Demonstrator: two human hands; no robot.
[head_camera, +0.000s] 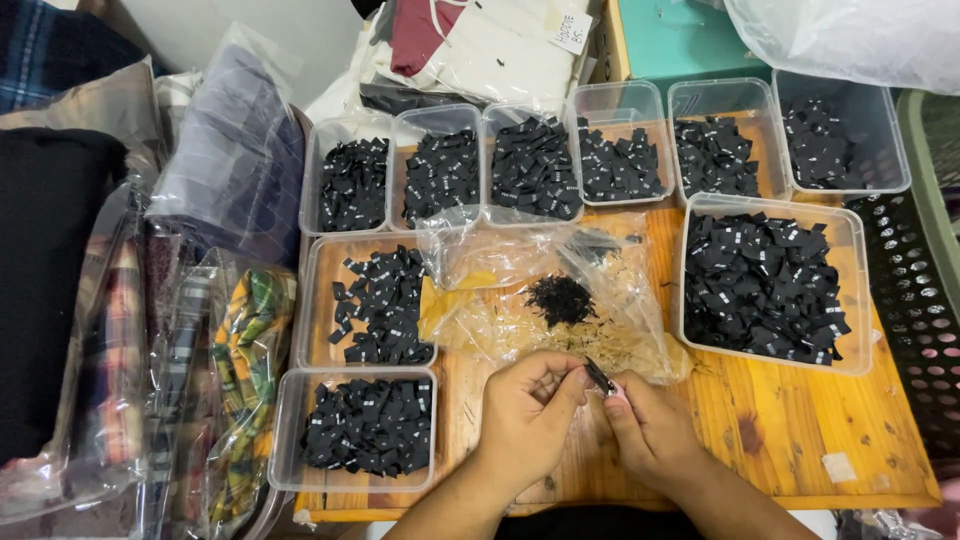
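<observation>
My left hand and my right hand meet over the near middle of a small wooden table. Together they pinch one small black fabric label between thumbs and fingertips. Just beyond the hands lies a crumpled clear plastic bag with a little heap of black thread scraps on it. Clear plastic tubs of black labels ring the hands: two at the left, a large one at the right.
A row of several clear tubs holding black labels lines the table's far edge. Bagged plaid and dark fabrics are stacked at the left. A black perforated basket stands at the right. Folded garments and a teal box lie behind.
</observation>
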